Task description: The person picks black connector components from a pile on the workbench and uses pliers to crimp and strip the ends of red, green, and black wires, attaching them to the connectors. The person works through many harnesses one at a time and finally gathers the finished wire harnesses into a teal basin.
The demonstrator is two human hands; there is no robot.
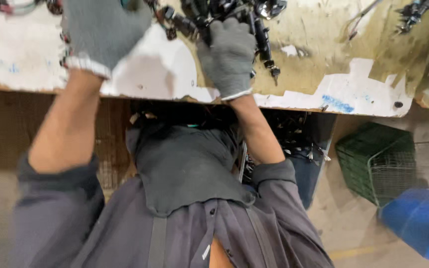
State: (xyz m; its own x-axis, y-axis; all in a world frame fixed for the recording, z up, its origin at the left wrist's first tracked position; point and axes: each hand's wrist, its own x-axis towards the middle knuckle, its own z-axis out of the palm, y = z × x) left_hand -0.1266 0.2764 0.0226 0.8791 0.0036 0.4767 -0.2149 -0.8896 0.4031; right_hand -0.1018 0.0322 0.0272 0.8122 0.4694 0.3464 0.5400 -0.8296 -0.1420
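Both my hands wear grey knit gloves and lie on a worn white and brown table top [323, 64]. My right hand [229, 54] is near the middle of the table's front edge, its fingers curled into a bundle of black cables and connectors [214, 15]. My left hand [103, 30] lies flat at the upper left, next to small dark connectors [65, 49] at its side. Its fingers run out of the top of the view, so what they hold is hidden.
Another small cluster of dark connectors [415, 12] lies at the table's far right. Under the table a bin of black parts [299, 136] shows behind my right forearm. On the floor to the right stand a green mesh basket [376, 159] and a blue container [420, 221].
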